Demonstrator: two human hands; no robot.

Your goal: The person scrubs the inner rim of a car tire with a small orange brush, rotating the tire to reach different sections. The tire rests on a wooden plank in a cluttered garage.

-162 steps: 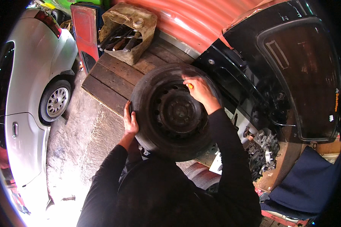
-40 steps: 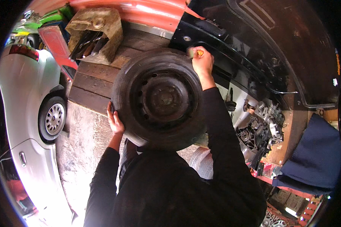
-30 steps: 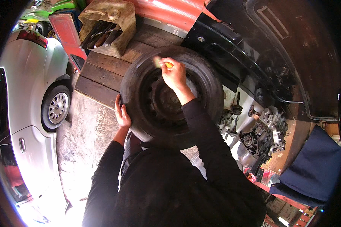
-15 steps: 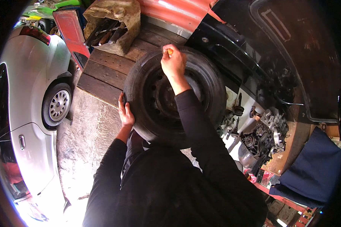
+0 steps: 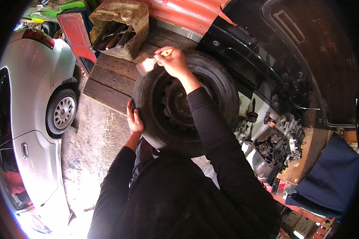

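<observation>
A black car wheel (image 5: 175, 115), tyre on a dark steel rim, stands upright in front of me against my lap. My left hand (image 5: 134, 120) lies flat on the tyre's left sidewall, steadying it. My right hand (image 5: 172, 61) is at the tyre's top edge, fingers pinched on a small yellow-handled tool (image 5: 164, 53) whose tip touches the rubber. Both sleeves are black.
A silver car (image 5: 36, 119) stands at the left. A wooden pallet (image 5: 111, 75) lies beyond the wheel with a worn bag of tools (image 5: 119, 30) on it. A black car body panel (image 5: 291, 63) and engine parts (image 5: 279, 139) crowd the right. Concrete floor (image 5: 87, 147) is at the lower left.
My right hand has shifted along the tyre's top edge from the right side toward the left. The left hand stays on the left sidewall.
</observation>
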